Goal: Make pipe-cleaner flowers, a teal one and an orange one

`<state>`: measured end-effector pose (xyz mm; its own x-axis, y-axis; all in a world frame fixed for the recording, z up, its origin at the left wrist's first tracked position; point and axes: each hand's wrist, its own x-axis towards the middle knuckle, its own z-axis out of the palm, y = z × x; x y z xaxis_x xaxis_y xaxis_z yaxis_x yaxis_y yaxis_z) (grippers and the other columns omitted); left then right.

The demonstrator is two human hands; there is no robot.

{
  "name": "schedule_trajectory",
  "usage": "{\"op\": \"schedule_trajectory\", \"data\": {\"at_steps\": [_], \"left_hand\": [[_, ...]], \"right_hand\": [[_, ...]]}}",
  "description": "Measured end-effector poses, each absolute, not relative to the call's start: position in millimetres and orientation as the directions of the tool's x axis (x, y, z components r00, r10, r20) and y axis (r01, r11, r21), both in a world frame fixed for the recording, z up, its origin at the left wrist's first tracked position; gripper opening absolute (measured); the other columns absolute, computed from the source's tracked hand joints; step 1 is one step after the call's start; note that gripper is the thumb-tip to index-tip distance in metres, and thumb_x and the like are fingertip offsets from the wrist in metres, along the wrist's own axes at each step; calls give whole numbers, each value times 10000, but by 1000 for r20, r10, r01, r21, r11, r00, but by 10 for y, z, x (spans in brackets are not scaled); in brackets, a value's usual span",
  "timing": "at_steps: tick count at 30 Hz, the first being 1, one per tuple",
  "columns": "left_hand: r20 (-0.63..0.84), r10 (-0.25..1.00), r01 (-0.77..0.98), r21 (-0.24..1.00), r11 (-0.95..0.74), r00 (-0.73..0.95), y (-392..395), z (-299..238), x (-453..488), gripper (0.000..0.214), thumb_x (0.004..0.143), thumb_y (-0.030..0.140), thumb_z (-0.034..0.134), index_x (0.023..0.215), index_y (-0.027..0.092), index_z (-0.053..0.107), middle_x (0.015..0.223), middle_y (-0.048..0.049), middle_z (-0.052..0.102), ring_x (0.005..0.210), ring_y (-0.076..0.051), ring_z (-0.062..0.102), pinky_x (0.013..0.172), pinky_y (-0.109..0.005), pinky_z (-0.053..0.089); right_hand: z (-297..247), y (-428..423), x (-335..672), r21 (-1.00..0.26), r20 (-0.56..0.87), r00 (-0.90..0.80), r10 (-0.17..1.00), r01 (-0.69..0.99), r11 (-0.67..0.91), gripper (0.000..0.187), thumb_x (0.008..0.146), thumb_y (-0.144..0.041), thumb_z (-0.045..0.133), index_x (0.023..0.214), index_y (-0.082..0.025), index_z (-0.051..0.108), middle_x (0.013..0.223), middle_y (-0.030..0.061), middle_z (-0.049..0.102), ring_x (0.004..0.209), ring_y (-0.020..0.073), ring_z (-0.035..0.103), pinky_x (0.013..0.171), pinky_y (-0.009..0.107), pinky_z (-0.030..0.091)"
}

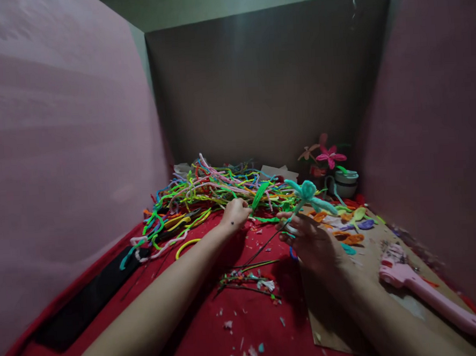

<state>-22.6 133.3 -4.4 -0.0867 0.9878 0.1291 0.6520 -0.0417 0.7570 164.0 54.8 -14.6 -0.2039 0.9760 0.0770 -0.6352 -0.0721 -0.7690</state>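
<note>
My left hand (pixel 235 212) reaches into a big tangle of coloured pipe cleaners (pixel 206 193) and pinches a green pipe cleaner (pixel 260 195) at its near end. My right hand (pixel 310 243) is closed around a thin dark wire stem (pixel 262 249) that carries a teal pipe-cleaner flower (pixel 308 193) at its top. The flower stands just right of the green piece, above the red cloth (pixel 215 330).
Cardboard walls enclose the table on three sides. A pink glue gun (pixel 426 295) lies on a cardboard sheet (pixel 372 256) at the right. Loose petal shapes (pixel 352 230) lie behind my right hand. A small pot with a pink flower (pixel 334 164) stands at the back right. Cut scraps (pixel 248 282) litter the cloth.
</note>
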Motion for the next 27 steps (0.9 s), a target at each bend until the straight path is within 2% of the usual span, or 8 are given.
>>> {"op": "schedule_trajectory", "data": {"at_steps": [2,4,8,11,15,19,23,27], "left_hand": [[105,993,683,729,-40,-54,1468,-122,-200,317,833,303,547,1108,146,549,1115,-82,568,963,-209,568,791,-386,492],[101,995,694,718,-55,-26,1540,-192,-187,336,845,324,526,1132,149,536,1151,-80,551,964,-211,567,789,-395,496],[178,984,669,730,-138,9,1535,-209,-182,114,724,212,607,762,114,651,728,-21,615,708,-153,564,650,-273,459],[290,957,619,748,-239,20,1407,-51,-149,77,675,199,585,664,134,624,605,27,548,624,-115,502,598,-229,398],[378,924,530,775,-345,49,1055,267,-14,147,708,288,549,665,148,566,596,44,511,586,-94,469,581,-215,381],[340,929,335,866,-371,148,659,402,161,156,715,275,555,632,157,495,563,50,481,513,-76,439,510,-206,359],[374,924,268,884,-382,81,441,309,241,160,740,256,546,635,166,463,580,45,493,545,-84,496,538,-213,400],[328,945,166,931,-325,12,337,220,260,176,740,278,552,654,178,436,591,38,533,545,-97,541,534,-225,429]], "right_hand": [[-171,563,1647,-768,80,-200,976,-637,-67,138,594,-279,742,709,-213,703,856,34,692,725,171,581,595,297,462],[-193,580,1658,-774,79,-217,973,-628,-77,140,604,-272,736,726,-209,707,866,44,693,714,172,579,588,298,461],[-197,598,1677,-772,54,-228,972,-627,-105,136,605,-255,730,729,-200,715,850,47,697,696,164,574,576,286,461],[-171,591,1681,-755,33,-197,980,-647,-105,112,582,-250,740,679,-204,707,818,33,691,692,157,569,563,273,463],[-149,577,1682,-751,43,-208,977,-651,-106,119,587,-258,739,687,-198,710,791,31,679,688,151,564,561,265,475],[-159,575,1681,-752,47,-220,974,-650,-110,132,612,-243,718,734,-193,719,755,28,677,668,147,570,558,259,475],[-168,555,1654,-761,57,-218,974,-641,-99,95,619,-195,702,714,-189,712,737,32,681,655,148,579,546,257,463],[-183,520,1612,-774,75,-246,967,-625,-99,95,634,-197,709,728,-191,709,781,30,684,676,145,592,555,251,459]]}}
